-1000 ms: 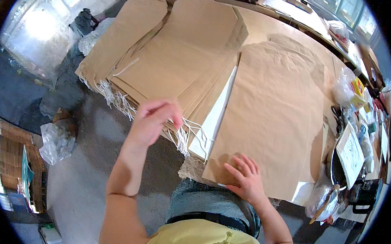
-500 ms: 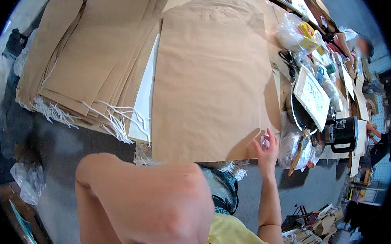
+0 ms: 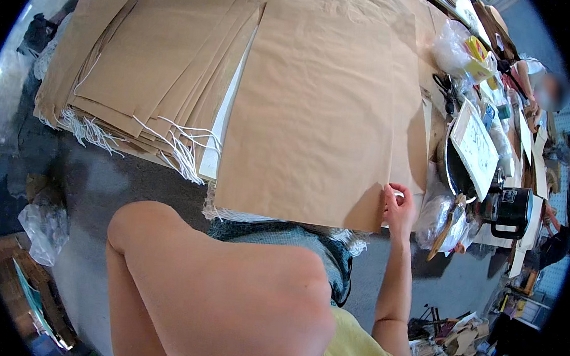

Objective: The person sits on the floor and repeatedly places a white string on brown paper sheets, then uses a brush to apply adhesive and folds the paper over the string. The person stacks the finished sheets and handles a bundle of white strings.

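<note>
A large flat brown paper bag lies on top of other brown paper at the middle of the table. At its lower right edge is my right hand, its fingers bent and closed at the paper's side edge. A small white patch shows between thumb and forefinger; I cannot make out what it is. My left arm is bent and fills the lower middle of the picture, large and close. My left hand is out of sight.
To the left are stacked brown paper bags with white cords hanging at the near edge. On the right stand a black pan with a white board across it, a black mug and plastic bags. Another person is beyond.
My right fingers have closed at the paper bag's right edge, where thumb and forefinger stood apart before. The view has shifted, and the raised left arm appears lower and further right.
</note>
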Demonstrator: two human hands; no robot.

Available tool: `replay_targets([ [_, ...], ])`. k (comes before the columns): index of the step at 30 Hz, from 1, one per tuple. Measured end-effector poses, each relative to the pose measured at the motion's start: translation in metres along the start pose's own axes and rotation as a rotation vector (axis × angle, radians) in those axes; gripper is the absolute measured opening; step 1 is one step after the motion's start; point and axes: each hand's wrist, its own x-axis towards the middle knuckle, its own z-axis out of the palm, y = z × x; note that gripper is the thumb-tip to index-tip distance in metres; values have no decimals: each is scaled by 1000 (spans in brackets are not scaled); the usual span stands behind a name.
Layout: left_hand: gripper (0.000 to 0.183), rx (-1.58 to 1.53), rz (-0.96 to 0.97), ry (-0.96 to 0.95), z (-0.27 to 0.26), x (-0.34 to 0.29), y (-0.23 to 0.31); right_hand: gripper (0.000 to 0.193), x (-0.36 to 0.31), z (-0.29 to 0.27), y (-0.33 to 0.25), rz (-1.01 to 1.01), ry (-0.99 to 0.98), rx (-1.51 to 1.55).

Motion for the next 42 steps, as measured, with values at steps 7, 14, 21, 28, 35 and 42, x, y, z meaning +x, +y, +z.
replay_targets([
  [7, 37, 37, 213, 295, 17, -2, -14, 35, 10, 5, -14, 93, -30, -34],
  [14, 40, -162, 153, 267, 19, -6, -16, 39, 14, 6, -8, 136, -41, 86],
  [21, 43, -230, 221, 270, 11, -1, -23, 41, 14, 6, -8, 120, -33, 82],
  [28, 34, -205, 281, 5, -1, -10, -40, 39, 16, 5, 0, -17, -68, 11],
  [35, 50, -192, -129, 705, 3, -33, -64, 33, 0, 20, 8, -224, 206, 201],
  [42, 48, -129, -727, 884, -1, -60, -109, 25, -15, -20, -21, -100, 88, -188],
])
